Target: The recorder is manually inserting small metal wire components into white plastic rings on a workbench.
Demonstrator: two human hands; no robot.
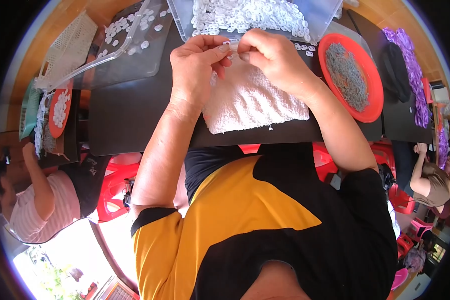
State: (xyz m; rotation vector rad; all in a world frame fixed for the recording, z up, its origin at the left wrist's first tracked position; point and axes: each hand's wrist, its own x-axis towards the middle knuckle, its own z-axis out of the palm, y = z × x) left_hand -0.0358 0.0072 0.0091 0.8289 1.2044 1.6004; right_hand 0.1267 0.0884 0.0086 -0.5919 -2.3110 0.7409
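Note:
Over the far edge of a folded white towel (257, 102), my two hands meet, fingertips close together. Thumb and forefinger of my left hand (196, 62) pinch a small white plastic piece (226, 44). The fingers of my right hand (277, 57) are curled in a pinch beside it; what they hold is too small and covered to make out. Just beyond my hands stands a clear plastic bin (179, 17) heaped with small white plastic pieces (250, 17). To the right of the towel lies a red plate (375, 102) full of thin grey strands (346, 75).
A tilted clear lid or tray (140, 65) with scattered white pieces lies at the left on the dark table (130, 120). A white basket (70, 47) stands beyond it. Purple cord (410, 70) is bundled far right. Other people sit at left (47, 200) and right (432, 182).

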